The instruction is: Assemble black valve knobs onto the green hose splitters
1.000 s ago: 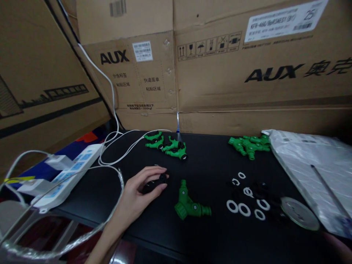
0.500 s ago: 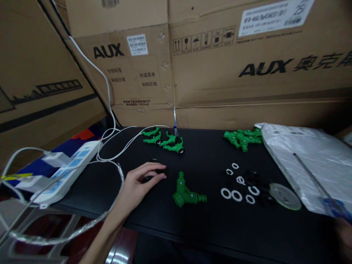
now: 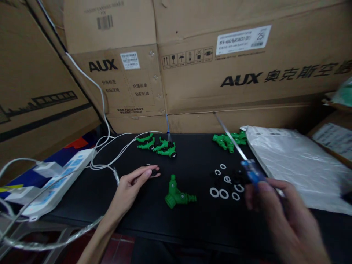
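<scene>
My left hand pinches a small black part between thumb and fingers, just above the black tabletop; its exact kind is too small to tell. In my right hand is a screwdriver with a blue handle, its long shaft pointing up and to the left. A green Y-shaped hose connector lies between the hands, touched by neither. White ring washers and dark small parts lie right of it, some hidden behind my right hand.
Green connectors with black parts lie at the back left, more green connectors at the back right. A white plastic package covers the right side. White cables and a power strip line the left; cardboard boxes wall the back.
My right hand has come in from the lower right edge, raising the screwdriver over the table. My left fingers have closed on the small black part. The camera view has shifted slightly.
</scene>
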A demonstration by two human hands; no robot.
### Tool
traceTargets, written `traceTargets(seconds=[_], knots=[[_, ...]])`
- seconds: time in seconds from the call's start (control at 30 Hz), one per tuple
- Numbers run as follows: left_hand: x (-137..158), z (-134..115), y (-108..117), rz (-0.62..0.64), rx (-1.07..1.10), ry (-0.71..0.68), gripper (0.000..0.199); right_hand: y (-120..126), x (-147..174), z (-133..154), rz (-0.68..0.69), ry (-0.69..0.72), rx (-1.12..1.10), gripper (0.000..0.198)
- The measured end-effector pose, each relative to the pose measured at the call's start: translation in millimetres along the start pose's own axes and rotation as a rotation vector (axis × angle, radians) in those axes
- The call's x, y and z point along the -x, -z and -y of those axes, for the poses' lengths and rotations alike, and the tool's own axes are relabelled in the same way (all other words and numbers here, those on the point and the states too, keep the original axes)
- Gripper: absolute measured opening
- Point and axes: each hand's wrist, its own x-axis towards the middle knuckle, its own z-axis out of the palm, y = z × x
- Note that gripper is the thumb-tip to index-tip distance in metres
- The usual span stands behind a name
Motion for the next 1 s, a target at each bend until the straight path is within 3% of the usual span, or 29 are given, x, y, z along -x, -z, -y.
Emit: traceTargets(seconds=[0.1,0.17,0.27,0.4,0.63,1.0], knots=[[1,-1,-5,0.035,-0.025,-0.013,0.029,-54,17,23,0.214,-0.214,-0.425,0.036],[3,-4,-10,0.065,0.0,0.012,0.029,-83,31,30,0.319,-0.335,-0.58,0.039],[5,-7,-20,0.118,0.057,0.04,0.032,-106,44,30,0.361,-0.425,-0.664,0.041],[4,-8,-29,0.179,-0.024,-0.028,0.03,-109,45,24,0.378,-0.428,-0.589,0.042],[-4,-10,-31,0.211,-0.329,-0.271,0.027,-108,47,17,0.399,-0.412,-0.469,0.044],[-13,-26,-25,0.292,-0.543,-0.327,0.015,-109,46,15,0.45,-0.393,-0.417,0.045]])
